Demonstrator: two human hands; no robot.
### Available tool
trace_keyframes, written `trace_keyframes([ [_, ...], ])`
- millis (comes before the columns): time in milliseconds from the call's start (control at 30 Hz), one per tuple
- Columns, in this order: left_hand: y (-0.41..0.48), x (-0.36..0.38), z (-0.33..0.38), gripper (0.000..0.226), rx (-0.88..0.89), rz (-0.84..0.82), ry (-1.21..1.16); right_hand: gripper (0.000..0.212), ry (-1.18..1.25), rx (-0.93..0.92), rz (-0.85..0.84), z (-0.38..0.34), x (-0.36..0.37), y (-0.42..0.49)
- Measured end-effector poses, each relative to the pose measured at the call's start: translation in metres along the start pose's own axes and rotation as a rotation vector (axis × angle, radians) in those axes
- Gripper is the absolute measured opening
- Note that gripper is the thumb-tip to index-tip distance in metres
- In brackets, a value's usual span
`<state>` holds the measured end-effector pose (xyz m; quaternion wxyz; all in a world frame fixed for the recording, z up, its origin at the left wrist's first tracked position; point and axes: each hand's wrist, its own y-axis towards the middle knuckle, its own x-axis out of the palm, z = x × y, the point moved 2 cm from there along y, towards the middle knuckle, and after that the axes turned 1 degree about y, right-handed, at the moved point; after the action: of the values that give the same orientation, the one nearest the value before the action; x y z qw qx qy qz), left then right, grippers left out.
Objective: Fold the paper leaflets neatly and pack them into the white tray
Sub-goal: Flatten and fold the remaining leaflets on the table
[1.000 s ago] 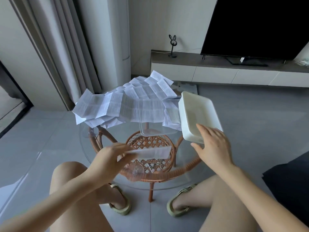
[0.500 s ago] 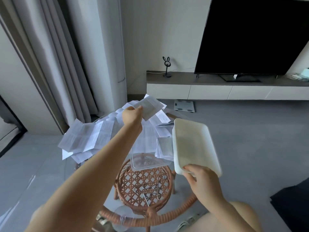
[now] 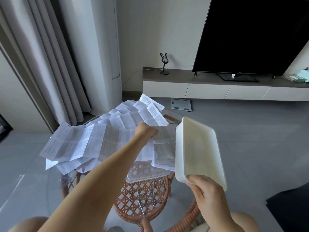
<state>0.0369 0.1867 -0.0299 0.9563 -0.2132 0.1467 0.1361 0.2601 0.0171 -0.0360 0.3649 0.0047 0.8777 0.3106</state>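
Observation:
My right hand (image 3: 206,190) grips the near corner of the white tray (image 3: 198,148) and holds it tilted up above the right side of the round glass table (image 3: 55,185). My left hand (image 3: 145,131) reaches across the table and pinches a folded leaflet (image 3: 163,133) just left of the tray's far end. A large heap of unfolded printed leaflets (image 3: 80,143) covers the far half of the table. A small stack of folded leaflets (image 3: 163,154) lies against the tray's left side.
A clear plastic lid (image 3: 147,174) lies on the glass under the papers. The rattan base (image 3: 142,198) shows through the glass. Beyond stand a TV (image 3: 254,34) on a low cabinet (image 3: 217,87), a floor scale (image 3: 181,104) and curtains (image 3: 50,56).
My left hand carried the folded leaflet from near my lap out over the paper heap, then lowered it toward the tray. My right hand lifted the tray and tilted it.

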Motion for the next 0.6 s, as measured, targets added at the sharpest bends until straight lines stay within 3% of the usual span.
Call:
trace_keyframes([
  [133, 0.0, -0.001, -0.001, 0.025, 0.001, -0.027, 0.07, 0.008, -0.093, -0.061, -0.112, -0.012, 0.004, 0.027],
  [300, -0.001, 0.001, 0.002, 0.021, 0.006, -0.058, 0.193, 0.047, -0.174, -0.008, -0.388, -0.006, 0.008, 0.052],
  [400, -0.004, 0.003, 0.005, 0.02, 0.017, -0.086, 0.287, 0.049, -0.196, 0.039, -0.468, -0.004, 0.007, 0.061],
  [467, -0.007, 0.004, 0.007, 0.022, 0.035, -0.1, 0.346, 0.044, -0.203, 0.039, -0.516, -0.004, 0.005, 0.064],
  [567, -0.009, 0.002, 0.008, 0.031, 0.073, -0.108, 0.427, 0.01, -0.229, 0.027, -0.536, -0.005, 0.001, 0.064],
  [600, -0.009, 0.0, 0.009, 0.035, 0.088, -0.102, 0.462, 0.01, -0.251, 0.042, -0.53, -0.006, -0.001, 0.064],
])
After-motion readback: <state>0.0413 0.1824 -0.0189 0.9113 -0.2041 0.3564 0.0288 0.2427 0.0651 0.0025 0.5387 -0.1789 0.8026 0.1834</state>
